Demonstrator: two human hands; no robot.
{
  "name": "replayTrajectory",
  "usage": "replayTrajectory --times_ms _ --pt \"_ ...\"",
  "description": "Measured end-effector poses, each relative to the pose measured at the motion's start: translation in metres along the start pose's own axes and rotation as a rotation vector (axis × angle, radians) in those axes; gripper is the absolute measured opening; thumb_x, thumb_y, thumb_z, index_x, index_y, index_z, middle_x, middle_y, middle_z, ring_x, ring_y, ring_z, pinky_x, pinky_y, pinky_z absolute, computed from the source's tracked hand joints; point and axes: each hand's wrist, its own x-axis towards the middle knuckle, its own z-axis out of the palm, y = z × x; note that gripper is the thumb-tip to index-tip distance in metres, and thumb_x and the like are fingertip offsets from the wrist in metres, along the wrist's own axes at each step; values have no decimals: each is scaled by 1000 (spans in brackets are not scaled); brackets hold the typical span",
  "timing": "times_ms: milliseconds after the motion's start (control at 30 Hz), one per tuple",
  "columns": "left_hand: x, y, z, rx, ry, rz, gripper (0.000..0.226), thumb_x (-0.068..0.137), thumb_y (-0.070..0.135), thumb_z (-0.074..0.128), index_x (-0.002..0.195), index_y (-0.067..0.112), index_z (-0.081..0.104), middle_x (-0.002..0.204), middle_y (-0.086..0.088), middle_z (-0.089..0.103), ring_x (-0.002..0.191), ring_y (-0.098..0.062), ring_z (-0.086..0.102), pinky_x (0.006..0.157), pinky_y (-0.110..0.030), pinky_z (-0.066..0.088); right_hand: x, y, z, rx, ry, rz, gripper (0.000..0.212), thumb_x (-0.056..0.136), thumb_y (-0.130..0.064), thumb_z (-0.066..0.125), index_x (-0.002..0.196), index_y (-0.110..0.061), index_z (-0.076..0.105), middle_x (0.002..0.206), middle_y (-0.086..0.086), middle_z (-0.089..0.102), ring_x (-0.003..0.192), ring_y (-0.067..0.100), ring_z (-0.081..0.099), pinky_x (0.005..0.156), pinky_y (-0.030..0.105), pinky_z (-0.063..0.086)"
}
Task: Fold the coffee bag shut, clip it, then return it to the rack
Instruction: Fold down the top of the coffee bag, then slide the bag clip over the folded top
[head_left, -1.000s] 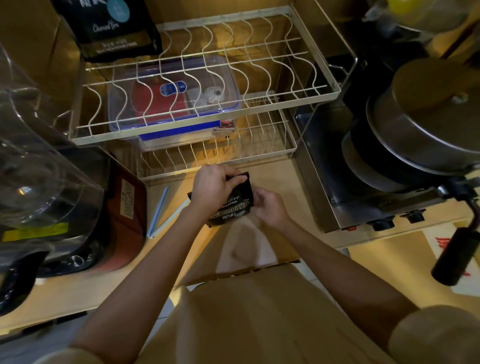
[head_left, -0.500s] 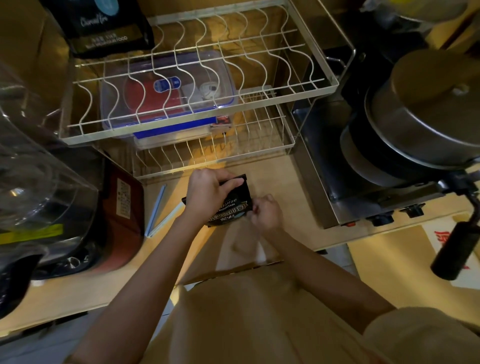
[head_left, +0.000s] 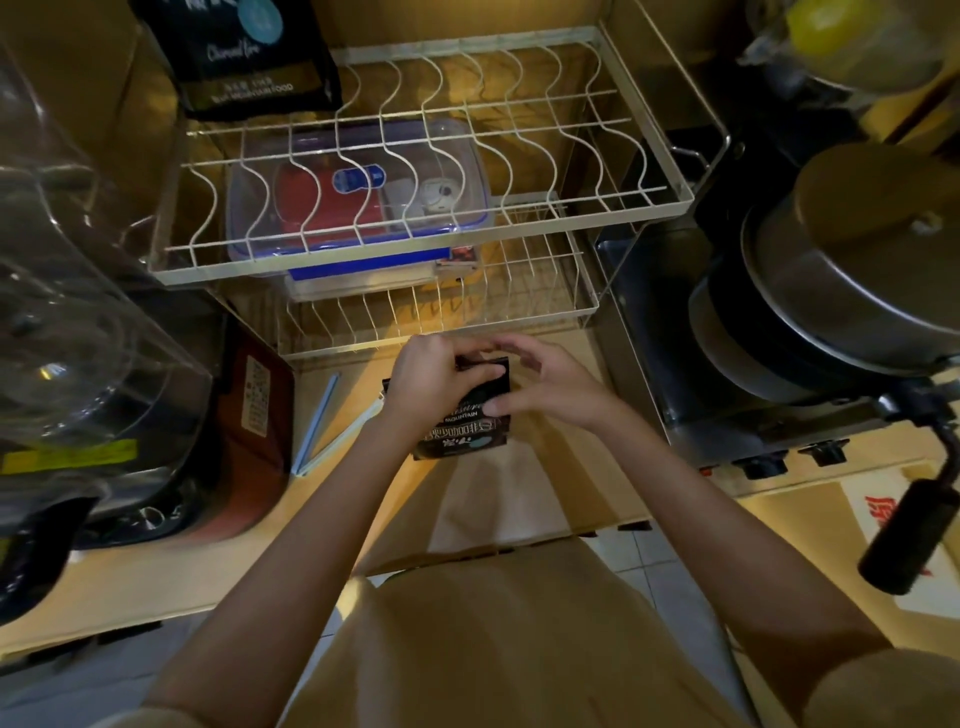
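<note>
- From the head view, the coffee bag (head_left: 464, 425) sits on the desk (head_left: 545, 467), just in front of the rack (head_left: 415, 260), with both hands on it.
- The left hand (head_left: 434, 387) is closed over the bag's top left part, fingers curled across its upper edge, grasping it.
- The right hand (head_left: 550, 387) comes in from the right; its fingers reach over the top edge and its thumb presses on the bag's front, so it grips the bag too.
- The top of the bag is hidden under the fingers, so I cannot tell how far it is folded.
- A blue-and-white clip (head_left: 332, 421) lies on the desk just left of the bag, untouched.
- The rack has two wire tiers; a clear box (head_left: 358, 202) with a blue rim sits on the lower tier.
- Another dark bag (head_left: 249, 52) stands at the top tier's back left corner.
- A steel pot (head_left: 841, 280) sits to the right, well apart from the hands.
</note>
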Motion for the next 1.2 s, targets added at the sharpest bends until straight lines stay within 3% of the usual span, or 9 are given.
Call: replayTrajectory --times_ms 100,233,400,500,667,800,933,1000,1200 --pt "-1 -4 -9 -109 -66 -116 33 74 33 68 103 17 63 89 -1 73 81 -6 63 75 -22 46 8 -5 7 87 64 -75 52 66 7 73 114 -5 57 110 18 65 100 24 62 95 39 48" --pt "-13 -28 -27 -179 -75 -163 32 70 27 73 99 17 62 92 9 63 85 1 59 75 -15 45 13 -8 6 36 65 -104 39 73 4 68 111 -2 61 99 7 68 90 7 65 83 24 54" --pt "-44 -65 -33 -688 111 -379 22 73 -9 63 84 10 66 71 16 73 72 4 66 68 -11 51 13 -7 6 109 92 -18 20 79 -5 65 98 -10 68 89 -7 67 78 -3 66 64 10 52" --pt "-45 -67 -27 -715 185 -438 21 74 -6 63 76 15 65 61 21 71 64 6 63 63 -7 49 12 -5 6 154 110 17 17 79 -6 65 89 -19 68 87 -7 68 73 -3 67 59 7 51" --pt "-41 -64 -16 -691 299 -475 16 74 2 67 69 16 64 50 21 67 53 7 60 56 -6 48 15 -2 6 213 161 21 21 80 -3 63 100 2 65 80 -6 69 65 -8 65 58 4 48" --pt "-43 -72 -19 -657 331 -462 6 74 8 69 79 6 68 54 19 69 58 2 64 63 -13 54 23 -3 14 243 198 33 21 79 1 63 98 10 64 53 -14 70 55 -3 65 53 7 50" --pt "-52 -83 -20 -713 315 -516 22 74 4 67 94 -6 65 61 14 72 64 0 66 67 -16 55 27 1 26 201 154 76 7 79 -2 64 82 -6 68 54 -16 70 55 -4 64 54 9 50" --pt "-60 -85 -21 -784 310 -551 24 80 11 62 101 -1 64 84 2 74 82 -4 66 73 -16 52 29 2 28 202 153 90 11 79 -4 64 77 -13 68 54 -16 71 55 -4 64 54 9 49" --pt "-96 -127 -2 82 189 -522 34 84 6 56 117 0 53 125 -23 54 116 -36 51 96 -38 41 30 0 28 230 154 114 15 79 -2 64 74 -16 66 53 -16 70 53 -4 64 51 8 48"
